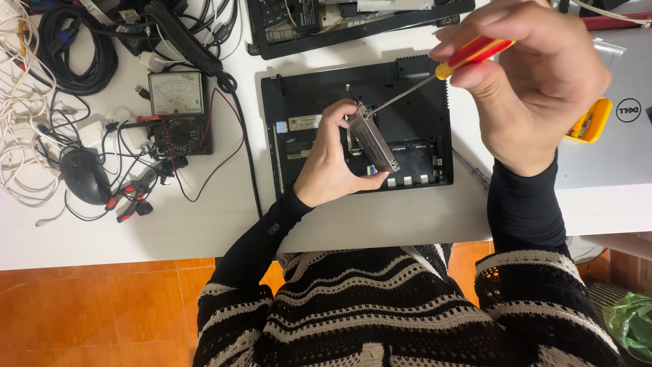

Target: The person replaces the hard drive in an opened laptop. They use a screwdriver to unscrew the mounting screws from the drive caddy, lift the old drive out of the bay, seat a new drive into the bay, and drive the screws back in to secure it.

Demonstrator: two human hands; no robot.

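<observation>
Left hand (333, 160) has its fingers wrapped round a silver drive (373, 139), tilted over the open laptop (421, 109); right hand (536, 81) fingers pinch a red-yellow screwdriver (468, 56), tip touching the drive by the left fingertips.

silver drive (372, 139) tilted, red-yellow screwdriver (435, 73) touching it

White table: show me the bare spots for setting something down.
Bare white table runs along the near edge, between the black opened laptop base and the black computer mouse. The far left corner is crowded with tangled cables.
</observation>
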